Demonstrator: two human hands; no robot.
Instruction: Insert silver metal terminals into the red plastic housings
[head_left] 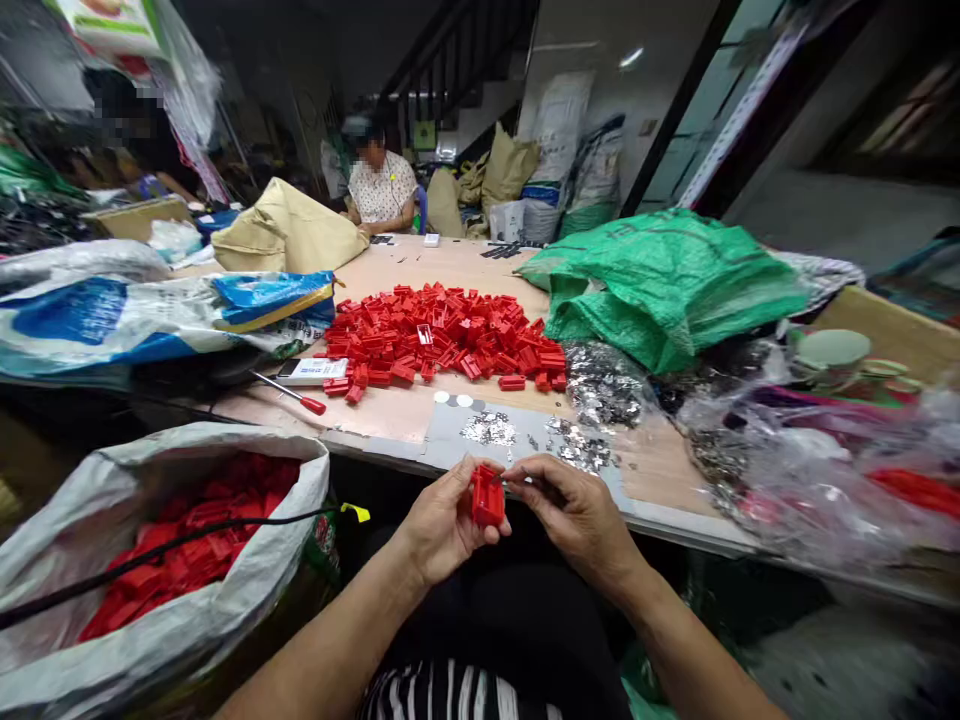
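My left hand (442, 520) is closed around a small red plastic housing (487, 497), held just below the table's front edge. My right hand (574, 505) pinches a thin dark piece (525, 481) whose tip meets the right side of the housing; I cannot make out what the piece is. On the table ahead lies a heap of several like red housings (442, 340). Small shiny metal clips (491, 428) are scattered on a grey sheet (450, 425) just beyond my hands.
A white sack (150, 470) of red housings stands open at my left, a black cable (172, 545) lying across it. A red-handled screwdriver (289, 392) lies by the heap. A green bag (660, 280) and clear bags (787, 470) crowd the right. A seated person (382, 190) works at the far end.
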